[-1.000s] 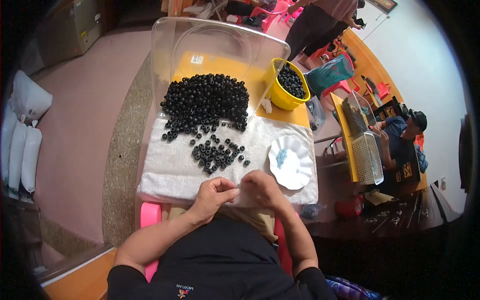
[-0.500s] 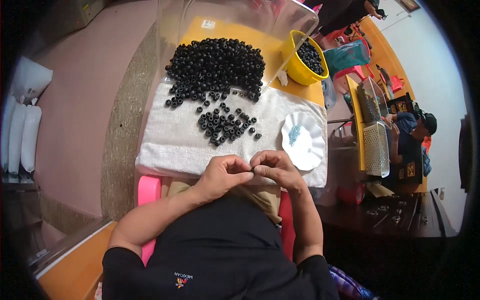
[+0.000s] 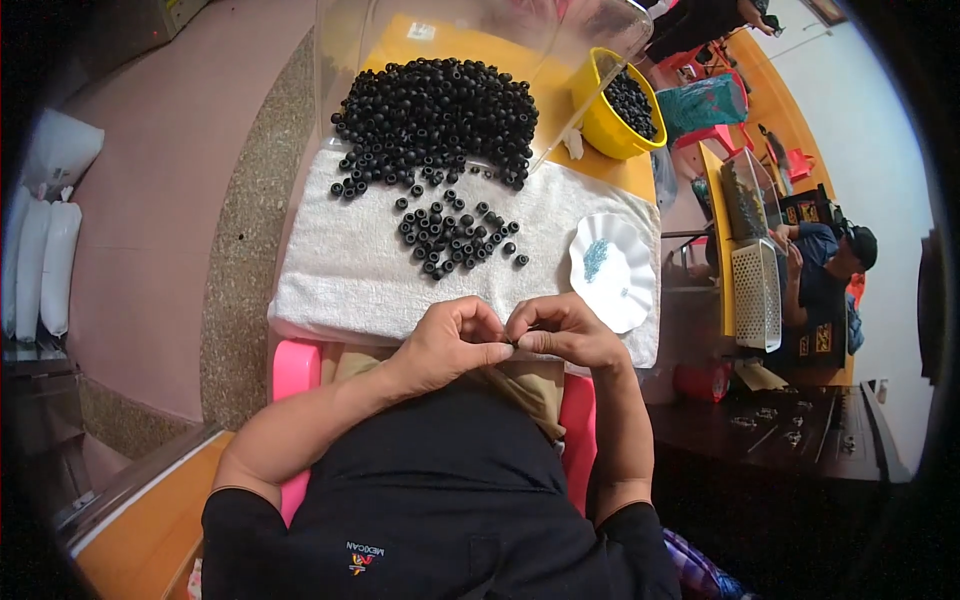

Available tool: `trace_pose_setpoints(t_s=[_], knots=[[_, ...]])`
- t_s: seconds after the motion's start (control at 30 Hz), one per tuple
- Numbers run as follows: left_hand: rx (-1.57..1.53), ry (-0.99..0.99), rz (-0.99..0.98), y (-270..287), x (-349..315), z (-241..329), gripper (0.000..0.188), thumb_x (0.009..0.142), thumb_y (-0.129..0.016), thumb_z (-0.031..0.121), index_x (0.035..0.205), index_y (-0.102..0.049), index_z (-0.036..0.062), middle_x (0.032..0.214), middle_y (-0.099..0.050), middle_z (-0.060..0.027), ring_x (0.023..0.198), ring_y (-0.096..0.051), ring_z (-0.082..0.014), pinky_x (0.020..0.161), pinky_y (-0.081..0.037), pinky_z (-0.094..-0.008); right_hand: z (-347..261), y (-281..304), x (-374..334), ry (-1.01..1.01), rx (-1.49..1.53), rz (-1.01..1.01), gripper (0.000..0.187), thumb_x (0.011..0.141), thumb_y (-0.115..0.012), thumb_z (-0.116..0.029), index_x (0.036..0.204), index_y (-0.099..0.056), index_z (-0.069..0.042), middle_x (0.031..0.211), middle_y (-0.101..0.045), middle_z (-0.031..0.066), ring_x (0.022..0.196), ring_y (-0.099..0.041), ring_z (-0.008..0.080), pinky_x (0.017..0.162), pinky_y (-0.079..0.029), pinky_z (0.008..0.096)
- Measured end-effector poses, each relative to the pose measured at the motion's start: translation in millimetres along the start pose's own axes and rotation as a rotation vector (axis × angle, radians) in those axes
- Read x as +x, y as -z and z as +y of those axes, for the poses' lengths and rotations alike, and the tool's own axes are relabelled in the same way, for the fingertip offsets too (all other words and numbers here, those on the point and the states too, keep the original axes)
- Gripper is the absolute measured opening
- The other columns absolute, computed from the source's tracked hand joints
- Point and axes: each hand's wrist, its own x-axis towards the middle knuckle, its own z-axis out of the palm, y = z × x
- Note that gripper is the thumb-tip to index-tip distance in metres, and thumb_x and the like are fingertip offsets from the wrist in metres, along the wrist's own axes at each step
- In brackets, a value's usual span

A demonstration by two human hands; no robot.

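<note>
My left hand (image 3: 452,338) and my right hand (image 3: 568,336) meet just past the near edge of a white towel (image 3: 345,280). Both are closed in a pinch, fingertips together around a small dark bead (image 3: 513,342), mostly hidden by the fingers. Ahead of them lies a loose group of round black beads (image 3: 455,238) with holes through them. Behind it a large heap of the same beads (image 3: 440,115) spills from a clear plastic bin (image 3: 345,45). A white scalloped dish (image 3: 630,315) near my right hand holds tiny blue-green pieces (image 3: 597,260).
A yellow tub (image 3: 597,128) of black beads stands at the far right of the table, with a crumpled whitish scrap (image 3: 572,143) beside it. Further right, another person (image 3: 825,260) sits at a table with a white perforated basket (image 3: 755,295). White sacks (image 3: 60,265) stand far left.
Both hands stay together at the towel's near edge, and my right hand's fingers have shifted slightly around the bead. The table appears a little higher in the picture.
</note>
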Motion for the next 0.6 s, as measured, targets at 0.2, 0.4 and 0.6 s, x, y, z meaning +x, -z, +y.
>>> trace_pose_setpoints(t_s=[0.2, 0.4, 0.6], knots=[[0.047, -0.01, -0.032, 1.3, 1.2, -3.3, 0.024, 0.082, -0.074, 0.0, 0.098, -0.058, 0.0025, 0.091, -0.063, -0.0006, 0.082, -0.06, -0.0059, 0.072, -0.05, -0.0215, -8.0, -2.8, 1.3, -0.056, -0.013, -0.028, 0.012, 0.087, -0.071, -0.006, 0.095, -0.066, 0.002, 0.094, -0.065, 0.0021, 0.09, -0.058, 0.0094, 0.081, -0.047, 0.0247], [0.061, -0.005, -0.017, 0.5, 0.1, 2.1, 0.024, 0.082, -0.075, 0.002, 0.098, -0.057, 0.0025, 0.089, -0.063, -0.0014, 0.08, -0.061, -0.0066, 0.071, -0.05, -0.0219, -2.0, -8.2, -0.2, 0.009, -0.009, 0.109, 0.01, 0.085, -0.071, -0.001, 0.093, -0.067, 0.002, 0.09, -0.068, 0.004, 0.083, -0.062, 0.0099, 0.075, -0.05, 0.0236], [-0.029, 0.041, 0.04, 2.7, 1.0, 1.5, 0.022, 0.082, -0.074, 0.003, 0.095, -0.057, 0.0024, 0.084, -0.063, -0.002, 0.075, -0.061, -0.0081, 0.068, -0.051, -0.0224, 15.5, -17.6, -0.4, 0.274, -0.427, 0.316, 0.007, 0.087, -0.07, -0.008, 0.09, -0.069, -0.002, 0.083, -0.068, 0.0045, 0.075, -0.064, 0.0111, 0.067, -0.051, 0.0268]])
